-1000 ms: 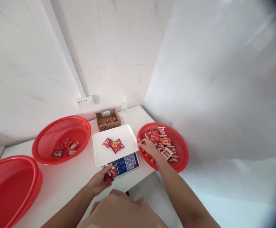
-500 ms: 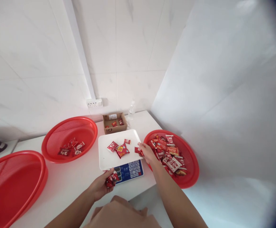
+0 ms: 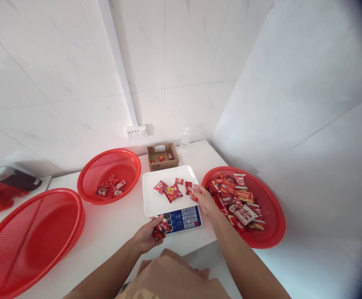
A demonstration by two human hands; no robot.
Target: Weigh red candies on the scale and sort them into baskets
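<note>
Several red wrapped candies (image 3: 161, 228) are bunched in my left hand (image 3: 146, 236), which hovers by the near edge of a digital scale (image 3: 176, 222). My right hand (image 3: 205, 200) is over the right edge of the scale's white tray (image 3: 156, 204), its fingers pinching a small red candy packet (image 3: 189, 187). A red glint also shows at those fingertips, too small to name. On the tray lie a red packet with a yellow diamond (image 3: 172, 193), a pink-red packet (image 3: 160, 187) and a smaller one (image 3: 179, 181).
Right of the scale, a red basket (image 3: 272, 211) holds many mixed candy packets. Another red basket (image 3: 84, 182), with several packets, stands left; a third basket (image 3: 80, 224) is nearer. Behind the scale are a cardboard box (image 3: 165, 166) with candies and a plastic bottle (image 3: 185, 139).
The view has swung left, so everything sits further right, and a dark cylinder and red bag show more at the left. The packet in my right hand has turned more upright over the tray.
</note>
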